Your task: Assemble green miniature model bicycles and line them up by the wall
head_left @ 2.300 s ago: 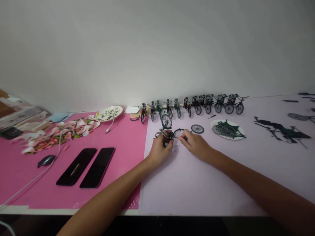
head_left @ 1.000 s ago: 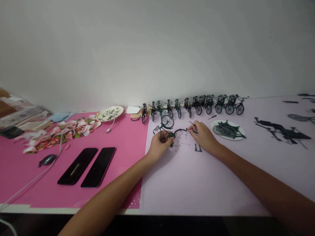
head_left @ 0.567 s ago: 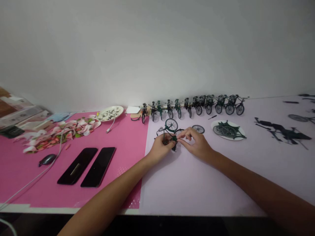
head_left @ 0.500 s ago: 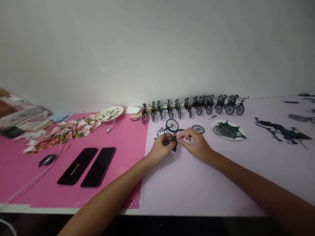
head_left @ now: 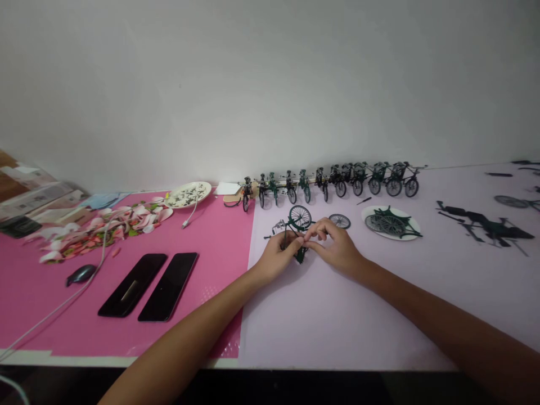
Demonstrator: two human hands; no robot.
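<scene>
A dark green toy bicycle (head_left: 300,218) is gripped in my left hand (head_left: 276,256), with one spoked wheel at its far end and small silver parts near the handlebar. My right hand (head_left: 333,242) meets the left thumb at the bicycle's middle, its thumb and forefinger pinched together. Whatever sits between those fingertips is too small to make out. Just beyond the right hand a loose spoked wheel (head_left: 340,221) lies on the table.
Several small bicycles (head_left: 358,179) stand in a row along the wall. To the right, a white plate (head_left: 412,235) bears green frames and wheels, near dark loose parts (head_left: 485,222). Two phones (head_left: 169,287), a mouse (head_left: 81,274) and artificial petals (head_left: 122,225) lie on the pink left side.
The toy bicycle has turned slightly in my left hand, its wheel shifting a little to the right. My fingertips have come together over its middle.
</scene>
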